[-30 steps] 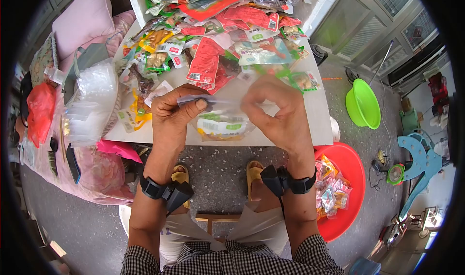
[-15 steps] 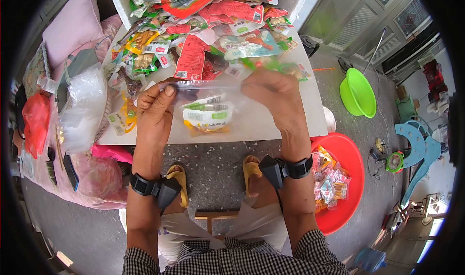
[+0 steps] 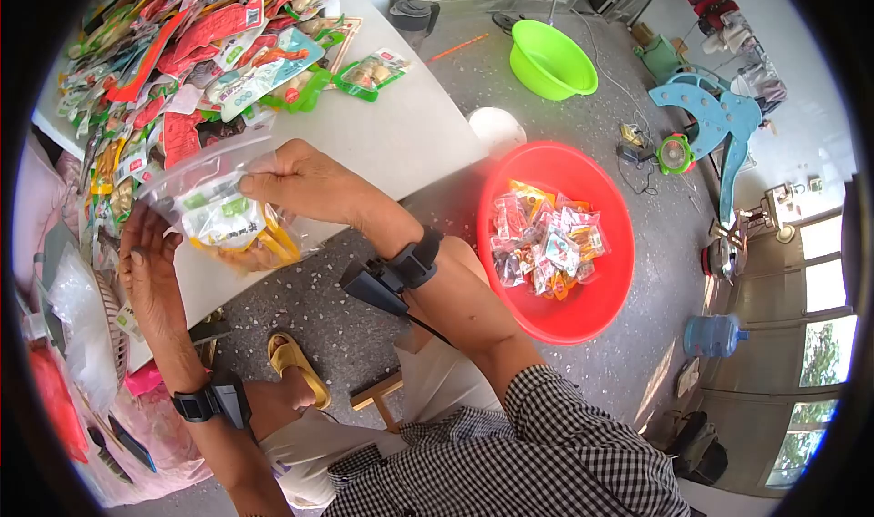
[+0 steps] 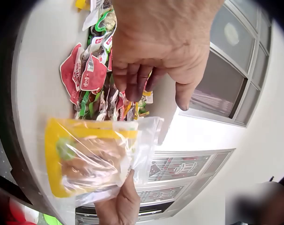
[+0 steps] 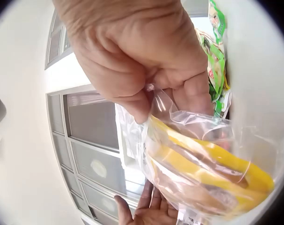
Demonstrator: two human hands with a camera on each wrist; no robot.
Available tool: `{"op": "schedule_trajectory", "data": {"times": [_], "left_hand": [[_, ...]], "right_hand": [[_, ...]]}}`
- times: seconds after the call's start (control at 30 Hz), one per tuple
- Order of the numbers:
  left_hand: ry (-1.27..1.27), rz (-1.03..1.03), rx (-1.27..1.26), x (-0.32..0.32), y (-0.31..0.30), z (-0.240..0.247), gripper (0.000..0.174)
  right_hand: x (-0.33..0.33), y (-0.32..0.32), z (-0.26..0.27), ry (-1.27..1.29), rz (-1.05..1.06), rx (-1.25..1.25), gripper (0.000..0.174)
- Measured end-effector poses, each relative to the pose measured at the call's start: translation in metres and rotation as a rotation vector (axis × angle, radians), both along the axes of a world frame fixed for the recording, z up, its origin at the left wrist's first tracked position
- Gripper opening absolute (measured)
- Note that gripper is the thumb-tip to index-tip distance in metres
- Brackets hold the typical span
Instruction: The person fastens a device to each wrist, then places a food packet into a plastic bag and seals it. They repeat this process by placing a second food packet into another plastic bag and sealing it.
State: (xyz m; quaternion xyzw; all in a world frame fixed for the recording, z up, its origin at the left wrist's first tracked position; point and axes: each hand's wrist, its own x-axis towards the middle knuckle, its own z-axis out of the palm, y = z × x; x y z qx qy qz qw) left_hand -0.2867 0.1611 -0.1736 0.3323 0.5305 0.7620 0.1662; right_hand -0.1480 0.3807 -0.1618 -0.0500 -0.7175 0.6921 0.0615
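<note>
My right hand [image 3: 305, 185] pinches a clear zip bag [image 3: 238, 230] near its top edge, thumb on the near side. Inside the bag lie snack packets with yellow edging, seen up close in the right wrist view, where the right hand [image 5: 137, 56] grips a gathered fold of plastic. The left hand [image 3: 153, 276] is beside the bag's left end, holding nothing. Its fingers hang relaxed and apart from the bag in the left wrist view, where the left hand [image 4: 163, 47] is above the bag [image 4: 92, 159]. The bag hangs over the table's front edge.
A heap of snack packets [image 3: 196, 62] covers the far left of the white table [image 3: 401, 126]. To the right, a red basin [image 3: 619, 244] on the floor holds several filled bags. Beyond it stand a green basin [image 3: 555, 62] and a white bucket [image 3: 496, 130].
The head view has swung right toward the red basin. Earlier both hands were at the bag's top edge; now the left has let go and the right alone holds the bag.
</note>
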Motion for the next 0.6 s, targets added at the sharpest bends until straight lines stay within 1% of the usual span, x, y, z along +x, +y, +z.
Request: {"op": "schedule_trajectory", "data": {"times": [0.03, 0.07, 0.1, 0.17, 0.23, 0.27, 0.33, 0.4, 0.43, 0.5, 0.6], "left_hand": [[0.012, -0.030, -0.061, -0.003, -0.004, -0.001, 0.073], [0.048, 0.017, -0.074, -0.004, -0.004, -0.004, 0.073], [0.061, 0.004, -0.091, -0.008, -0.008, -0.008, 0.074], [0.083, -0.013, -0.133, -0.016, -0.020, -0.015, 0.074], [0.096, -0.007, -0.153, -0.011, -0.023, -0.013, 0.072], [0.102, -0.009, -0.160, -0.009, -0.024, -0.012, 0.070], [0.107, -0.013, -0.174, -0.007, -0.026, -0.011, 0.067], [0.107, -0.021, -0.191, -0.004, -0.028, -0.010, 0.064], [0.108, -0.021, -0.187, -0.003, -0.028, -0.010, 0.063], [0.107, -0.023, -0.185, 0.001, -0.027, -0.010, 0.061], [0.107, -0.016, -0.190, 0.007, -0.023, -0.010, 0.059]], "right_hand": [[0.010, 0.006, 0.003, -0.002, -0.110, -0.099, 0.027], [0.024, 0.015, 0.006, -0.002, -0.216, -0.198, 0.026], [0.038, 0.026, 0.009, -0.001, -0.316, -0.297, 0.026], [0.071, 0.053, 0.006, 0.204, -0.457, -0.543, 0.023], [0.115, 0.073, 0.003, 0.350, -0.690, -0.605, 0.019], [0.148, 0.094, -0.016, 0.281, -0.867, -0.152, 0.019], [0.208, 0.123, -0.045, 0.177, -1.056, 0.176, 0.020], [0.263, 0.129, -0.073, 0.152, -1.175, -0.151, 0.017], [0.292, 0.132, -0.097, 0.150, -1.247, -0.345, 0.016], [0.345, 0.136, -0.153, 0.210, -1.311, -0.564, 0.013], [0.377, 0.118, -0.180, -0.008, -1.541, -0.560, 0.012]]}}
